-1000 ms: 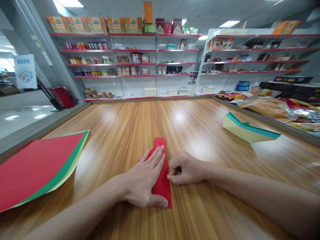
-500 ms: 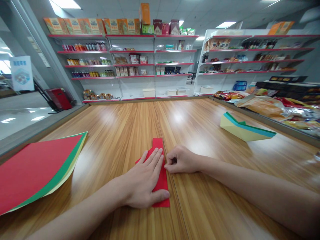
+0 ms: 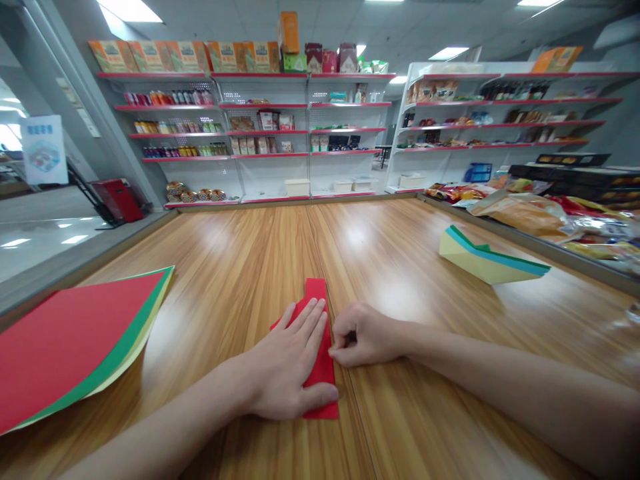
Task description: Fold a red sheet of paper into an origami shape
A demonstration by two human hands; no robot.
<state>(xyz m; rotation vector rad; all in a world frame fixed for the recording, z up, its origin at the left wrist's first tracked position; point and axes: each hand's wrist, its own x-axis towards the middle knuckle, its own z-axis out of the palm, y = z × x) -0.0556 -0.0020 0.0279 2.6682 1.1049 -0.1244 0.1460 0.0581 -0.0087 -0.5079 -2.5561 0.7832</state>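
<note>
A narrow folded piece of red paper (image 3: 315, 288) lies on the wooden table, with a wider flap sticking out on its left side. My left hand (image 3: 287, 363) rests flat on top, fingers stretched out and thumb apart, hiding much of the paper. At the paper's right edge is my right hand (image 3: 367, 335), its fingers curled in and the thumb and index fingertips pinched together against the fold.
On the left lies a stack of red, green and yellow paper sheets (image 3: 85, 333). A folded paper boat (image 3: 483, 257) in yellow, blue and green stands at the right. Packaged snacks (image 3: 525, 213) sit beyond the table's right rim. Stocked shelves (image 3: 265, 133) stand behind.
My right hand has slid a little toward me along the paper's right edge. My left hand stays pressed on the paper. The view has tilted slightly.
</note>
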